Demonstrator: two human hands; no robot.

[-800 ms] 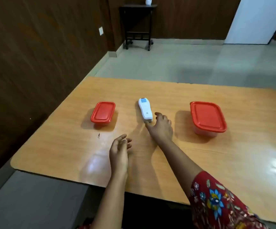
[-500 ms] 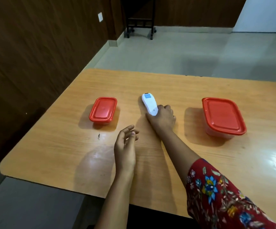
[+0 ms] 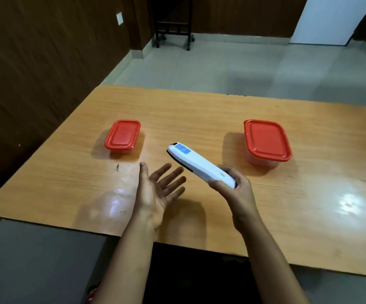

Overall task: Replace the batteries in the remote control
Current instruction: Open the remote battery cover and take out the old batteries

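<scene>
The white remote control [image 3: 196, 163] with a blue patch near its far end is lifted off the wooden table [image 3: 199, 115] and slants up to the left. My right hand [image 3: 234, 189] grips its near end. My left hand [image 3: 160, 189] is palm up with fingers spread, just left of and below the remote, not touching it. A small container with a red lid [image 3: 123, 137] stands on the left of the table, and a larger red-lidded container [image 3: 266, 141] on the right. Both lids are closed, so their contents are hidden.
A dark wood wall runs along the left side. A black wheeled stand [image 3: 173, 29] is on the tiled floor beyond the table. The table's near edge lies under my forearms.
My right hand closed on the remote and lifted it off the table toward me. My left hand turned palm up and opened beside it. The camera tilted down.
</scene>
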